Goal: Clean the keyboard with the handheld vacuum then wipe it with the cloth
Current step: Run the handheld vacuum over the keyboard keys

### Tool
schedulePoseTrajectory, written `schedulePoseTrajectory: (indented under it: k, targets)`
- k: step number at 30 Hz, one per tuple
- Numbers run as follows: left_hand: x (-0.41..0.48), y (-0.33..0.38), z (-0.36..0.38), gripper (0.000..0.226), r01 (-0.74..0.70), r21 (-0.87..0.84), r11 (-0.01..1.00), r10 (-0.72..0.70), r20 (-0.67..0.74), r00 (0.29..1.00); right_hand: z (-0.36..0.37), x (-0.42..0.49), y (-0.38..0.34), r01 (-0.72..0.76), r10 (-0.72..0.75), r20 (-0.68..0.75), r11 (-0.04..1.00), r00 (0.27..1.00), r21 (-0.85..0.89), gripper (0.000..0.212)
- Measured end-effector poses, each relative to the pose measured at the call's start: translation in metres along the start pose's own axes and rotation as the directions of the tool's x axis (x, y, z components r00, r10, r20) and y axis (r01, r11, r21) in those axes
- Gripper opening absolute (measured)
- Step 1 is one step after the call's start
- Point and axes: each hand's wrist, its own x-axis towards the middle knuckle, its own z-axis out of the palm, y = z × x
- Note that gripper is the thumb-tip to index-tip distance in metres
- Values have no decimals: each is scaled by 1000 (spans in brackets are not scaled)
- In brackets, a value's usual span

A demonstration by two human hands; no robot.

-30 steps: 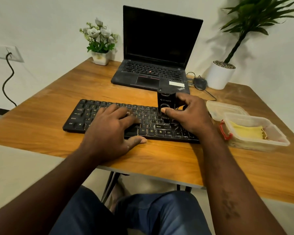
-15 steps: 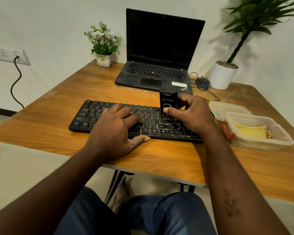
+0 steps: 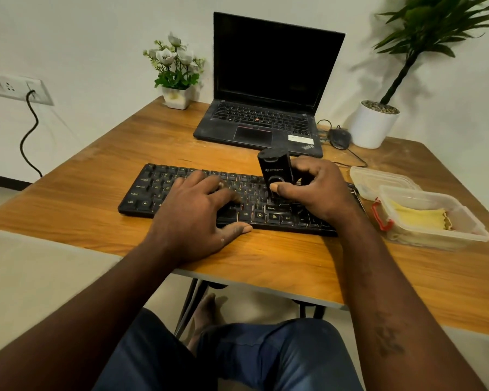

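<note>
1. Gripped handheld vacuum [image 3: 274,170] upright in right hand [image 3: 319,193], nozzle on keyboard [image 3: 153,190] beneath.
2. Pressed left hand [image 3: 192,218] flat, fingers spread, steadying it.
3. Called for slow, row-wise passes; left the cloth [image 3: 415,218] boxed right of that hand.

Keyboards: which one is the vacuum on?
The standalone keyboard nearest the person, where the right hand holds the vacuum upright on its keys. The laptop's keyboard behind lies untouched.

glossy black vacuum [image 3: 274,172], matt keyboard [image 3: 164,187], wood-grain table [image 3: 96,176], seemingly cloth [image 3: 418,215]
</note>
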Motion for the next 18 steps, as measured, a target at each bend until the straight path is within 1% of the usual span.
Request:
schedulePoseTrajectory:
  k: [2, 3, 6, 7, 8, 10, 11, 12, 13, 15, 16, 18]
  targets:
    - [1, 0, 0, 74, 3, 0, 1000, -3, 8, 1000, 2, 2, -2, -8, 6, -67, 999, 998, -40, 49]
    - [1, 0, 0, 75, 6, 2, 1000, -6, 13, 1000, 2, 2, -2, -17, 14, -71, 999, 997, -40, 49]
    - [0, 0, -1, 75, 6, 4, 1000, -6, 10, 1000, 0, 0, 0, -32, 31, 13, 999, 999, 17, 37]
    - [0, 0, -1, 75, 5, 2, 1000, -5, 7, 1000, 0, -1, 0, -32, 32, 14, 999, 999, 18, 35]
    - [0, 0, -1, 75, 6, 1, 1000, -6, 7, 1000, 1, -1, 0, -36, 36, -20, 999, 999, 0, 36]
    - [0, 0, -1, 75, 9, 0, 1000, -9, 11, 1000, 2, 0, -2, -56, 49, -134, 997, 990, -48, 43]
    - [0, 0, -1, 75, 11, -1, 1000, -11, 14, 1000, 1, 1, -2, -69, 61, -163, 997, 985, -46, 44]
    - [0, 0, -1, 75, 12, -1, 1000, -12, 17, 1000, 0, 0, -1, -86, 82, -150, 996, 985, -18, 42]
    - [0, 0, -1, 75, 14, 0, 1000, -14, 20, 1000, -2, 0, 1, -98, 99, -99, 995, 990, 20, 39]
    - [0, 0, -1, 74, 12, 2, 1000, -12, 22, 1000, -4, -3, -1, -76, 75, 17, 996, 997, 47, 32]
    - [0, 0, -1, 73, 10, -1, 1000, -10, 18, 1000, -3, -3, -2, -50, 49, 29, 998, 998, 37, 32]
    - [0, 1, -1, 73, 7, -5, 1000, -7, 12, 1000, 1, -1, -2, -16, 14, -47, 999, 999, -37, 40]
